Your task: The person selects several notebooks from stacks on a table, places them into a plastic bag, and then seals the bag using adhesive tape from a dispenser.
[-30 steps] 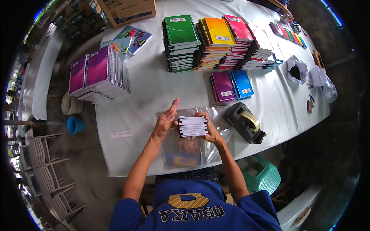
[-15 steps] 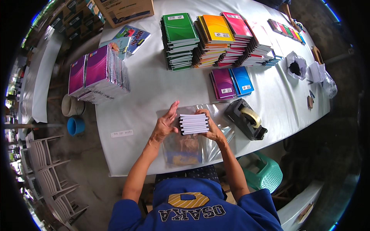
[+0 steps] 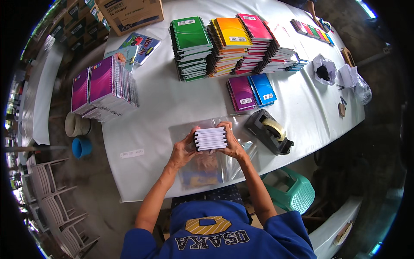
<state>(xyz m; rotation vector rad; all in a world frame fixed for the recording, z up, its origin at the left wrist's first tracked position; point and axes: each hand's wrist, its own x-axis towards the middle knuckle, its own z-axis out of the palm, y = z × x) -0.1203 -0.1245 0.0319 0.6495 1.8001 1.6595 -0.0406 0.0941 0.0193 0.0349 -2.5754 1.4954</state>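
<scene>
Between my two hands stands a small stack of notebooks (image 3: 211,139), its white page edges facing up toward me. My left hand (image 3: 185,147) is closed on the stack's left side, and my right hand (image 3: 233,142) grips its right side. Beneath them clear plastic bags (image 3: 201,175) lie on the white-covered table (image 3: 151,172). Just right of my right hand sits a black tape dispenser (image 3: 269,131) with a roll of clear tape. Beyond it are purple notebooks (image 3: 242,93) and blue notebooks (image 3: 263,88). The covers of the held notebooks are hidden.
Tall stacks of green (image 3: 189,34), orange (image 3: 233,32) and pink spiral notebooks (image 3: 254,26) fill the far middle. Wrapped purple notebooks (image 3: 101,82) stand at left, near a cardboard box (image 3: 131,15). A green stool (image 3: 299,194) stands below the table's right edge.
My left hand, open and apart from the notebook stack before, has closed onto its left side. My right hand keeps its hold. The whole view has shifted slightly.
</scene>
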